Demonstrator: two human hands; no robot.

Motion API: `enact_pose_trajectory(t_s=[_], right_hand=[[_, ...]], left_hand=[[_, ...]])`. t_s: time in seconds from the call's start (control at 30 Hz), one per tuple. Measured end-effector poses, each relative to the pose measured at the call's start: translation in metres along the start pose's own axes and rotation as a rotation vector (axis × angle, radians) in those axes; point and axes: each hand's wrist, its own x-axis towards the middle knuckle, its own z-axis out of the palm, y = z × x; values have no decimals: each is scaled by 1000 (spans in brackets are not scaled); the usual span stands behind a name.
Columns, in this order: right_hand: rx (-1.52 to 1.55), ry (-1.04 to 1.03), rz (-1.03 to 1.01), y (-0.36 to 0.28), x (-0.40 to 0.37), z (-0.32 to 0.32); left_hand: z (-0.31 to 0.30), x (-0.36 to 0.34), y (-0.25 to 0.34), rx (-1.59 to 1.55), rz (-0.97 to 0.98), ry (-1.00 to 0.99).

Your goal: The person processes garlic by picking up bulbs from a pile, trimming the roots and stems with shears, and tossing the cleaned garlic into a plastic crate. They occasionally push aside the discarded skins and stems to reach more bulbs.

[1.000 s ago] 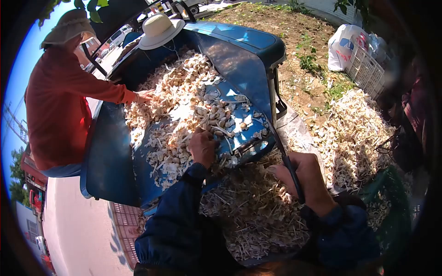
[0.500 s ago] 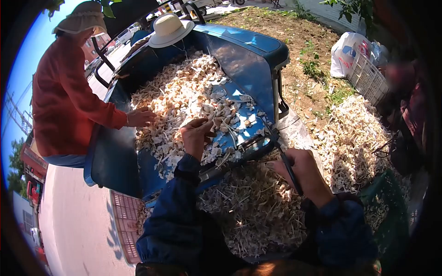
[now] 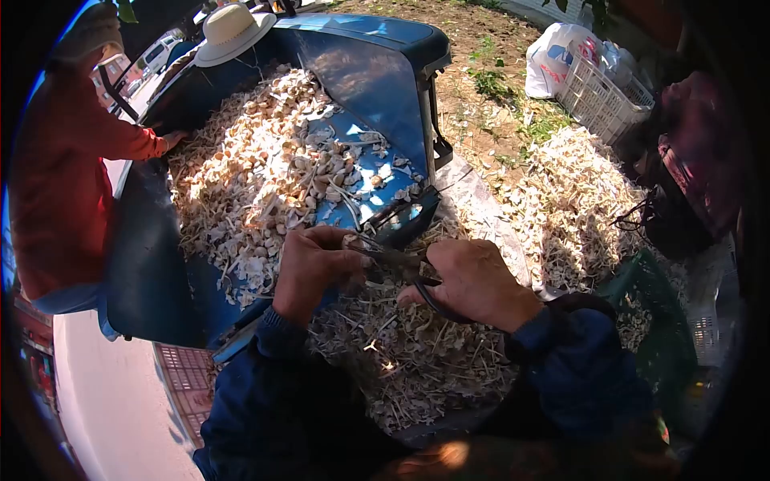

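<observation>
My left hand (image 3: 314,268) pinches a small pale garlic piece (image 3: 353,243) above the trimmings. Closed around the dark handles of a pair of shears (image 3: 437,298), my right hand (image 3: 475,280) is close beside it. The tool's blades point left, at the piece in my left fingers. Beyond both hands, a heap of garlic and stalks (image 3: 265,160) lies in the blue truck bed (image 3: 361,60). Dry stalks and peelings (image 3: 417,353) are piled below my hands.
A person in red (image 3: 60,176) stands at the left, one hand at the bed. A straw hat (image 3: 233,34) rests on the bed's far edge. At right are more trimmings (image 3: 569,208), a white crate (image 3: 601,104), a green mesh bag (image 3: 654,321) and another person (image 3: 698,160).
My left hand has come back from the heap with a piece, and the shears have moved up to it. The view has shifted right. The other person's hand has moved farther up the bed.
</observation>
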Motion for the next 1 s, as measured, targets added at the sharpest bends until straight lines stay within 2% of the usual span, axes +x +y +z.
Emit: enact_pose_trajectory(t_s=[0.23,0.33,0.37,0.43,0.5,0.57,0.63,0.73,0.83,0.9,0.97,1.0], right_hand=[[-88,10,-42,1,-5,-2],[511,-140,18,-3,-9,2],[511,-141,23,-6,-14,1],[1207,-486,590,-19,-22,-6],[1352,-420,550,-15,-26,-6],[1508,-393,744,-4,-22,-7],[1435,-376,755,-1,-24,-7],[1182,-364,713,-3,-24,-11],[1181,-316,729,-3,-22,-14],[1181,-299,725,-2,-22,-21],[1029,-259,632,1,-23,-25],[1044,-224,624,0,-24,-26]], left_hand=[[11,-10,3,153,25,17],[16,-17,-1,29,106,62],[21,-22,-2,28,104,57],[34,-31,-2,-103,67,109],[35,-34,-7,-59,-59,-48],[33,-39,-18,-8,-198,-184],[35,-41,-32,-79,-274,-263],[28,-32,-44,-87,-355,-181],[2,-18,-46,-42,-400,-160],[-12,-11,-49,40,-324,60],[-41,-2,-52,251,-196,271],[-71,11,-73,509,-51,388]])
